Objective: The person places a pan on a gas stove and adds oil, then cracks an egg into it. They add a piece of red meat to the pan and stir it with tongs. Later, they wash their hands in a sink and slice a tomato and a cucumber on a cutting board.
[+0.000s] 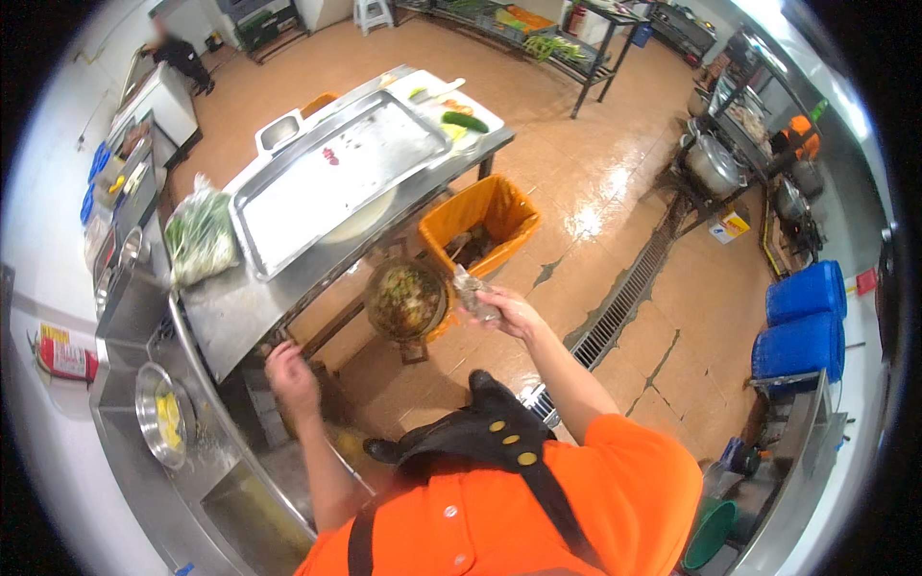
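Note:
My right hand [513, 311] is closed around a crumpled grey-brown bundle [477, 297], partly see-through at its top, possibly a plastic bag. It is held out above the floor, near an orange-lined bin [475, 216] with dark waste inside. Below and left of the bundle stands a round container of food scraps [405, 299]. My left hand [294, 380] is loosely curled with its fingers somewhat apart, by the near corner of the steel table [248, 317]. I see nothing held in it; its fingers are slightly blurred.
On the table lie a large metal tray [346, 173], bagged green vegetables [202, 237] and a white cutting board [479, 115] with a cucumber [464, 121]. A steel bowl [164, 417] with yellow pieces sits by the sink at left. A floor drain grate [627, 295] runs at right. A person [180, 57] stands far left.

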Demonstrator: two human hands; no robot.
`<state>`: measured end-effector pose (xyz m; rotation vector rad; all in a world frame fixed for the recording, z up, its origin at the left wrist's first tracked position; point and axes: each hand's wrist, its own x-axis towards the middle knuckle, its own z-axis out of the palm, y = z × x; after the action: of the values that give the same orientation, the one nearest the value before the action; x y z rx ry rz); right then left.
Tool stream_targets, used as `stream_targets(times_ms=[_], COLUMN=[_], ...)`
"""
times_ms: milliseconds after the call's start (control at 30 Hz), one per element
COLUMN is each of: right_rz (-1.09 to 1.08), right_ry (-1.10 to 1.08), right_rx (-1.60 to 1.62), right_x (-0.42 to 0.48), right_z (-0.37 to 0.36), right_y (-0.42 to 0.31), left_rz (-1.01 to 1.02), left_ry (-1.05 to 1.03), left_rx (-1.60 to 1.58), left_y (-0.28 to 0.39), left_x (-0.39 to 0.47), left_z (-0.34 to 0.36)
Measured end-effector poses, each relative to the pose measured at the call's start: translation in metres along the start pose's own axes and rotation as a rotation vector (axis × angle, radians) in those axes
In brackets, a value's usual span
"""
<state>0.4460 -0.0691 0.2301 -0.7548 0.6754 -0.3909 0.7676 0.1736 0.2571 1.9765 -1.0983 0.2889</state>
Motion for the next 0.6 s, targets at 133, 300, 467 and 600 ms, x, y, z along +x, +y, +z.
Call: stream_targets(times_ms=[133, 300, 467, 600], right_rz=[-0.003, -0.139, -0.278, -0.103], right_ry=[0.541, 0.702, 0.304, 0.456], right_rx=[0.017, -0.319, -0.324, -1.081], right_x=[-0.021, 0.010, 0.114, 0.161], right_z=[-0.165, -0.218, -0.251, -0.307], right_y=[-0.024, -0.110, -0.181, -0.272], left_rz=[0.048, -0.118, -0.917, -0.972], left_ry=[-0.328, -0.682, -0.974, -0.937], left_rx=[-0.371, -0.570, -1.240, -1.480], left_y=[0.220, 0.318, 0.309, 0.336], left_x=[0.064, 0.099, 0.084, 0.107], left_z=[0.088, 0.212, 0.444, 0.600])
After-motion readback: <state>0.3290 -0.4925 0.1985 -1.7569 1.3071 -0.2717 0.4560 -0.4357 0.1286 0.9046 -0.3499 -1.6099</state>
